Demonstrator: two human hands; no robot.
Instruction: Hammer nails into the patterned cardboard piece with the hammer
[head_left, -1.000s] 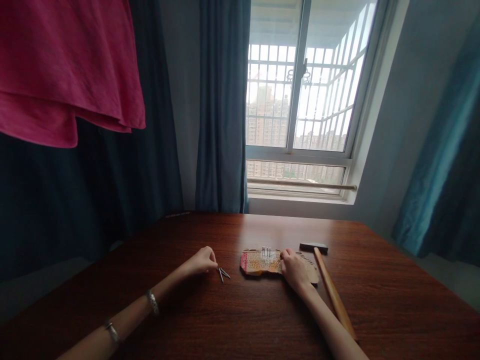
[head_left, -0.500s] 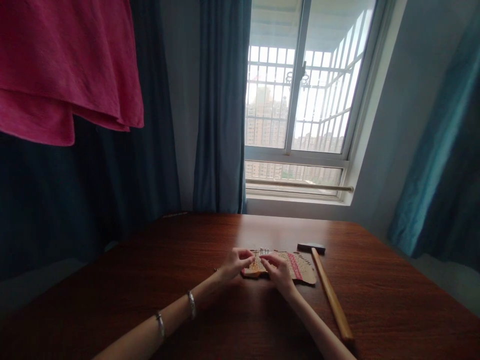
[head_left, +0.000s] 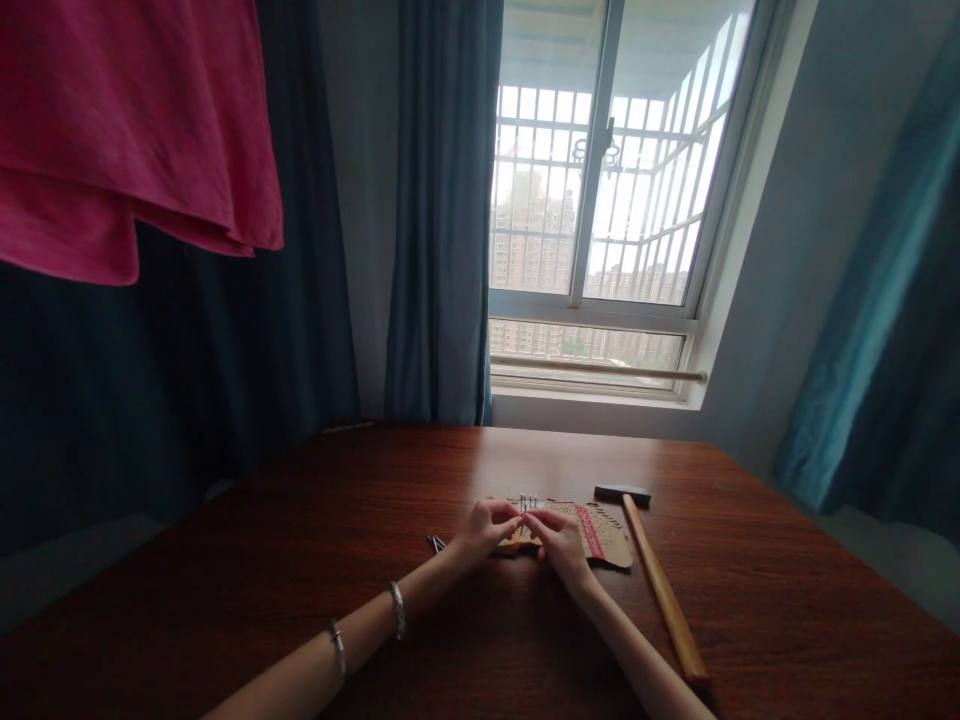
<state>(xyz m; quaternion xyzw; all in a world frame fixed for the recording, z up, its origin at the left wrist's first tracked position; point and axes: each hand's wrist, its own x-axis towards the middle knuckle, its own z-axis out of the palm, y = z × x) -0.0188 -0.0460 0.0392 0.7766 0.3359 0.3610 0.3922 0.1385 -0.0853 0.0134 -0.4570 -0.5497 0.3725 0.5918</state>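
A patterned board (head_left: 611,552), tan with pink bands, small dark dots and a shaped edge, lies on the table. Several thin upright nails (head_left: 529,501) stand at its back edge. Over the board's left part, my left hand (head_left: 487,527) is closed in a pinch on a slim nail. Close against it, my right hand (head_left: 556,540) pinches at the same spot, fingertips touching those of the left. The fingers hide most of this nail and the board beneath.
A hammer (head_left: 666,592) with a wooden handle lies right of the board. A few loose nails (head_left: 436,543) rest by my left wrist. The brown table (head_left: 360,540) reaches toward the window. A pink cloth (head_left: 142,130) hangs at upper left before blue curtains (head_left: 442,210).
My left hand has moved right with the nail, up to my right hand, and their fingertips now meet. The loose nails beside my left wrist show more clearly.
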